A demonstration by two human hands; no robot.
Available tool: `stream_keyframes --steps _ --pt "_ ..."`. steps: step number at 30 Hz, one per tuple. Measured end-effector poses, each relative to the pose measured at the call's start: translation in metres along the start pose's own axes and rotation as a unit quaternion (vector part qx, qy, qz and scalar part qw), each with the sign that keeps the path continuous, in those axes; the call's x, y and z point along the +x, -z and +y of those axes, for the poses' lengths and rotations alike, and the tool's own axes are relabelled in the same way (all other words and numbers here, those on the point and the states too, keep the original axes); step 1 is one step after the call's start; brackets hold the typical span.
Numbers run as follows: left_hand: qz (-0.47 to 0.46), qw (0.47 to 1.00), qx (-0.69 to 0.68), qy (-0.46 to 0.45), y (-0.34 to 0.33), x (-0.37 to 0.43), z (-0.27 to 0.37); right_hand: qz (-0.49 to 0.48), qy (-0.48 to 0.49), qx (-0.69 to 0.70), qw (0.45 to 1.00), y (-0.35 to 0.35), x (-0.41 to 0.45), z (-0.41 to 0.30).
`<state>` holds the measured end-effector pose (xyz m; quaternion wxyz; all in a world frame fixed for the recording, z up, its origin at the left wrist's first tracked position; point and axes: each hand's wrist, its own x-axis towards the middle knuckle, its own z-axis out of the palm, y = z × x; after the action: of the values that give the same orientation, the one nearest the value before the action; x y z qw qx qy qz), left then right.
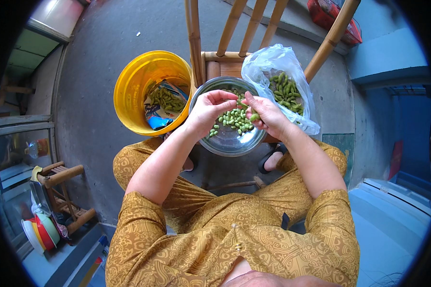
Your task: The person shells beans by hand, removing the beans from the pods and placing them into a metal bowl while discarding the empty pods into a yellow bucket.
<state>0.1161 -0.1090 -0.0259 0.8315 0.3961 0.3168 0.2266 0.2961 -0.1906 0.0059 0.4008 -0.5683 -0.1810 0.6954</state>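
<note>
Over a round metal bowl (233, 145) my two hands meet near its far half. My right hand (267, 114) holds green soybean pods (255, 117), one in the palm and one at the fingertips. The thumb and forefinger of my left hand (213, 109) pinch at the left end of the fingertip pod (241, 104). Shelled green beans (235, 118) lie in the bowl beneath. To the right, an opened clear plastic bag (260, 64) holds many whole pods (285, 89). At the left, a yellow bucket (129, 107) contains a pile of pods or husks (167, 100) and some printed wrappers (160, 122).
The bowl and bag rest on a bamboo chair (228, 56) with upright back slats. A small bamboo stool (63, 174) stands at lower left beside stacked colored basins (43, 233). A red bag (330, 16) lies at the upper right. My feet are below the bowl.
</note>
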Motion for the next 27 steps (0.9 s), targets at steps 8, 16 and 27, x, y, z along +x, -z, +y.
stream_keyframes --steps 8,16,27 --pt "-0.005 0.989 -0.143 0.043 -0.008 -0.004 0.013 -0.111 0.027 0.034 0.993 0.002 0.002 0.005" --pt "0.005 0.988 -0.124 0.088 0.001 -0.004 0.010 -0.090 0.064 -0.058 0.992 0.003 0.003 0.010" --pt "0.051 0.992 0.083 -0.075 -0.003 -0.001 -0.008 -0.202 -0.087 0.244 0.944 0.006 0.005 0.024"
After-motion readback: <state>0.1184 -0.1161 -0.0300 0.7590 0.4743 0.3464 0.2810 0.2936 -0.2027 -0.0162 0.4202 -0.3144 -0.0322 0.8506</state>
